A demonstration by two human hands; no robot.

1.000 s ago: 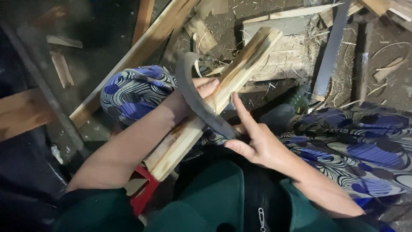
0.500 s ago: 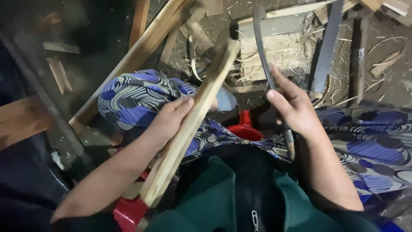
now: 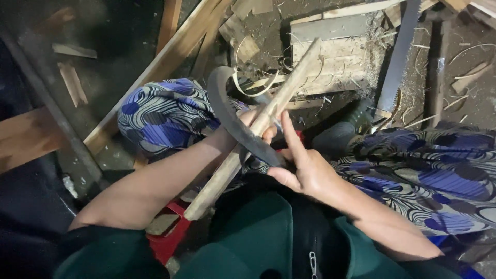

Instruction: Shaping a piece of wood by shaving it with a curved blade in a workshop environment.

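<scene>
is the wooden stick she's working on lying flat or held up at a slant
Slanted. The wooden stick runs from near the lap up to the right, gripped by the left hand, with the curved blade across it.

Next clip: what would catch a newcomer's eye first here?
At centre, a dark curved blade lies across a long wooden stick; the right hand grips the blade's lower end and the left hand holds the stick. Either side, knees draped in blue patterned cloth stand out. Beyond, a wood block sits amid shavings, with a saw to its right.
</scene>
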